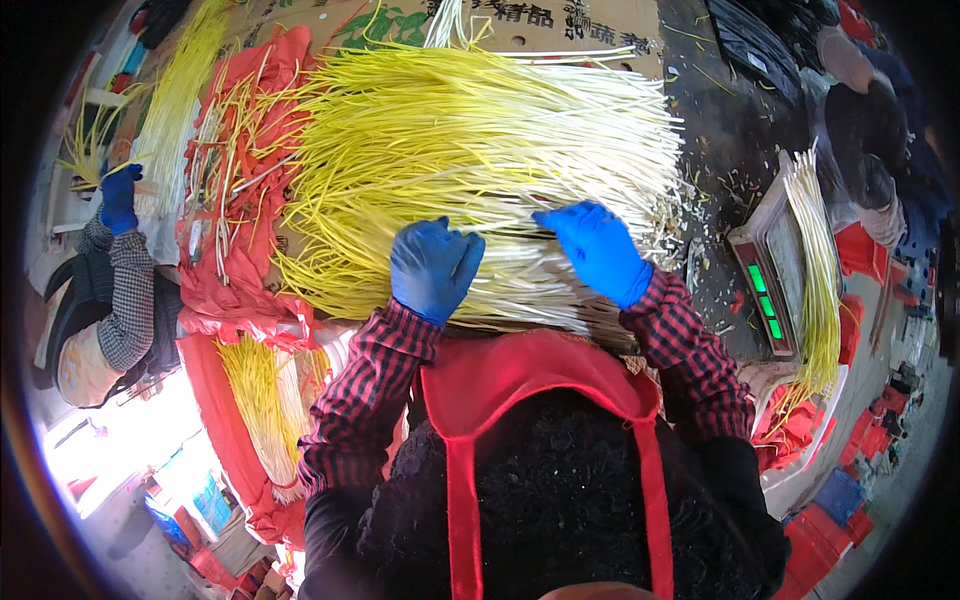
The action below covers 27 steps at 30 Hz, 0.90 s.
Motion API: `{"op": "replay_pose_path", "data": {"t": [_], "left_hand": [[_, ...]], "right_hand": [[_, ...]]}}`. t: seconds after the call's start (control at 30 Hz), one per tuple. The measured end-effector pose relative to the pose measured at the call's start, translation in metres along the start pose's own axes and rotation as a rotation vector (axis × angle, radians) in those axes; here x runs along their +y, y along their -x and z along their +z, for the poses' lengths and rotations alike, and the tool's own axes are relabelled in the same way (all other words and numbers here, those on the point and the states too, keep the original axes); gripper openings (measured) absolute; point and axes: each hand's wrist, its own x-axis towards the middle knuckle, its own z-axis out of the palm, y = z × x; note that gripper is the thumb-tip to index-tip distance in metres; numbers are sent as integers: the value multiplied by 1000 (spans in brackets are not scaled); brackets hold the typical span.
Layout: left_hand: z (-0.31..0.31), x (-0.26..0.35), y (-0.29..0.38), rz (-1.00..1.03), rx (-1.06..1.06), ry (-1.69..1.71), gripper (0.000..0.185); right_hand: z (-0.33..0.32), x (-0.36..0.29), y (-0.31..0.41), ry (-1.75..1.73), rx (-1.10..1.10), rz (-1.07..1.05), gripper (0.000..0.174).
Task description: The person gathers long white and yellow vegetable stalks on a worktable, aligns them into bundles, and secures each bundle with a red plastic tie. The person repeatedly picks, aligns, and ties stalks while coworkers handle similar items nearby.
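A wide heap of blanched yellow chives (480, 142) lies before me, yellow leaf tips to the left and white stalk ends to the right. My left hand (435, 266), in a blue glove, is over the near middle of the heap, fingers curled and slightly blurred. Whether stalks are inside it is hidden. My right hand (596, 251), also blue-gloved, reaches over the white stalks with its thumb and fingertips close together at a few of them. I cannot tell if it grips any. Flattened printed cardboard (630, 30) is under the heap.
Right of the heap stands a digital scale (761, 281) with a chive bundle (810, 262) on it. Red plastic sheeting (247, 165) with loose leaves lies left. Below it, a red-lined container (206, 397) holds chives. Another person's gloved hand (118, 196) holds stalks; someone else is at right.
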Motion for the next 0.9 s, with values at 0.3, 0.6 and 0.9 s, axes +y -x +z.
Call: {"op": "replay_pose_path", "data": {"t": [0.3, 0.6, 0.9], "left_hand": [[28, 1, -42, -70, -78, -85, 24], [30, -4, -13, -87, -207, -90, 26], [10, 4, -15, -122, -240, 35, 29]], "right_hand": [[-9, 16, -46, -143, 346, 127, 22], [4, 5, -52, -47, 234, 193, 15], [27, -10, -60, 72, 183, 233, 15]]}}
